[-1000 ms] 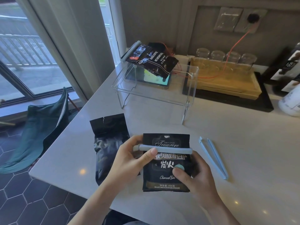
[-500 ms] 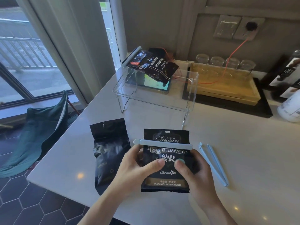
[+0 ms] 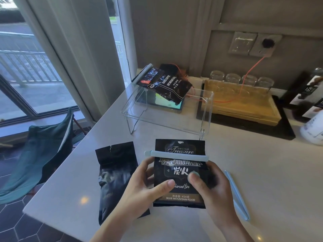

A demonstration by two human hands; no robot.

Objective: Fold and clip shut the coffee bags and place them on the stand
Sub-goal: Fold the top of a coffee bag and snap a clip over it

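Note:
A black "Treasure" coffee bag [image 3: 180,172] is held just above the white counter, a pale blue clip [image 3: 176,155] shut across its upper part. My left hand [image 3: 139,189] grips its left side and my right hand [image 3: 209,193] its right side, thumbs on the front. A plain black coffee bag [image 3: 115,179] lies flat to the left, its top open. A spare blue clip [image 3: 237,196] lies open on the counter to the right. On the clear acrylic stand [image 3: 206,110] behind rests a clipped black coffee bag [image 3: 166,84].
A wooden tray [image 3: 244,105] with several upturned glasses sits at the back right on a black mat. An orange cable [image 3: 251,70] runs from a wall socket. A white bottle [image 3: 312,130] stands far right. The counter edge drops off left, above a green chair [image 3: 38,151].
My left hand has left the clip's end and moved down to the bag's left side. The bag has shifted slightly towards the stand, both hands holding it.

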